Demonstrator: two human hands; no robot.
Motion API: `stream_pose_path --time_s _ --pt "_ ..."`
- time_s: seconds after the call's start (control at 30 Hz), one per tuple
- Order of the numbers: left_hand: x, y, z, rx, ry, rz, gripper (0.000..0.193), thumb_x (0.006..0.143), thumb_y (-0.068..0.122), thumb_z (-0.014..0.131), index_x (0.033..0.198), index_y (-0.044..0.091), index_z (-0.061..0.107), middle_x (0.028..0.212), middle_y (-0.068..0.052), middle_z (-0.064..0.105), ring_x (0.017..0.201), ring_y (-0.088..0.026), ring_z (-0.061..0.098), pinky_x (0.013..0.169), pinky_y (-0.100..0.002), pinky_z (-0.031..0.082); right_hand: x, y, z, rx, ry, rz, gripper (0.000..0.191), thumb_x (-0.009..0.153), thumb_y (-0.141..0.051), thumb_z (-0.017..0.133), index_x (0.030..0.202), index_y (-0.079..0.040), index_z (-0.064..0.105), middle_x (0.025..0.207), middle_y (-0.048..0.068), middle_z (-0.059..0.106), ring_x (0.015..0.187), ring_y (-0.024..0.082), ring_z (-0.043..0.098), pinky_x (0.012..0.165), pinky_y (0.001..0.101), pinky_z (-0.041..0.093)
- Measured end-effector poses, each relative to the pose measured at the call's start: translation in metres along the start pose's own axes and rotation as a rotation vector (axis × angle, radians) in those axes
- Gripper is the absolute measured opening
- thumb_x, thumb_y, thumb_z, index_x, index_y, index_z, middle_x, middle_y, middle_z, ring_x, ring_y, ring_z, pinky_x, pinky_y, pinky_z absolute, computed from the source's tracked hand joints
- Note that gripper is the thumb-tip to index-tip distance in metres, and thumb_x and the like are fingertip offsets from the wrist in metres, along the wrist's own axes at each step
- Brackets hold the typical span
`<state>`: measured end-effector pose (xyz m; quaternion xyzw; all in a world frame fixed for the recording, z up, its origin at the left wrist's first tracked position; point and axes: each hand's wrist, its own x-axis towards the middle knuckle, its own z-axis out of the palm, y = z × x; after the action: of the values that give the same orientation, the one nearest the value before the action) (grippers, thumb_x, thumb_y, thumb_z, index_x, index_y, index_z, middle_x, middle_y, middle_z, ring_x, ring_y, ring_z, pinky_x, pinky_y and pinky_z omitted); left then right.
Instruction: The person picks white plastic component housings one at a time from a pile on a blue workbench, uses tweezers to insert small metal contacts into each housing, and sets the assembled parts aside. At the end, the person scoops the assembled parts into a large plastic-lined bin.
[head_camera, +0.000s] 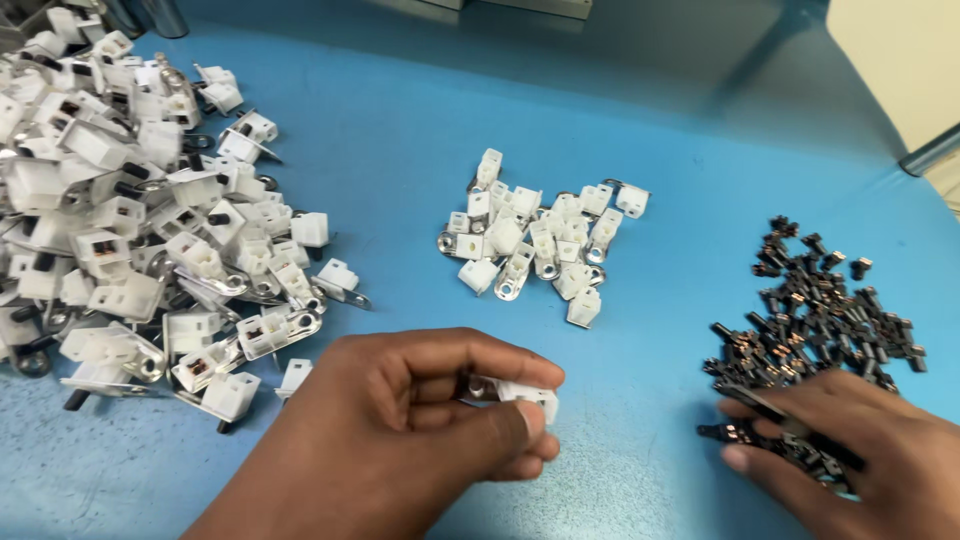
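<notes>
3 heaps lie on the blue tabletop (420, 130) in the head view: a large pile of white housings (140, 220) at left, a small cluster of white housings (535, 245) in the middle, and a spread of small black parts (825, 320) at right. The left hand (400, 440) pinches 1 white housing (525, 393) between thumb and fingers, near the front edge. The right hand (860, 450) rests curled on the black parts, fingers touching them.

Left hand (400, 430) hides most of white housing (525, 393) between thumb and fingers. Right hand (860, 450) cut by frame edge, covers near rim of black pile (820, 320). Big white pile (130, 210) beyond left hand cut at left edge.
</notes>
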<state>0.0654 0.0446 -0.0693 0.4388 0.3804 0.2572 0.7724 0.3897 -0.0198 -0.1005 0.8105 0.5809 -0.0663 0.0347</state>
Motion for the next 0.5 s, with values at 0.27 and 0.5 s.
stream_pose_path --time_s 0.27,0.5 --pt "0.003 0.000 0.010 0.030 0.016 0.151 0.038 0.084 0.015 0.086 0.117 -0.003 0.080 0.077 -0.007 0.078 0.070 -0.008 0.070 0.062 -0.025 0.057 0.014 -0.038 -0.022 0.265 -0.137 0.253 0.032 0.082 -0.029 0.086 0.111 -0.020 0.078 0.084 0.004 0.075 0.080 0.018 0.080 0.073 0.0308 0.061" --pt "0.005 0.021 0.023 0.212 0.166 0.055 0.035 0.077 0.022 0.086 0.107 0.005 0.083 0.069 -0.005 0.078 0.060 -0.006 0.066 0.053 -0.025 0.052 0.016 -0.074 -0.065 0.960 -0.199 0.119 0.033 0.080 -0.014 0.082 0.110 -0.005 0.072 0.070 0.019 0.065 0.040 0.019 0.048 0.034 0.0387 0.033"
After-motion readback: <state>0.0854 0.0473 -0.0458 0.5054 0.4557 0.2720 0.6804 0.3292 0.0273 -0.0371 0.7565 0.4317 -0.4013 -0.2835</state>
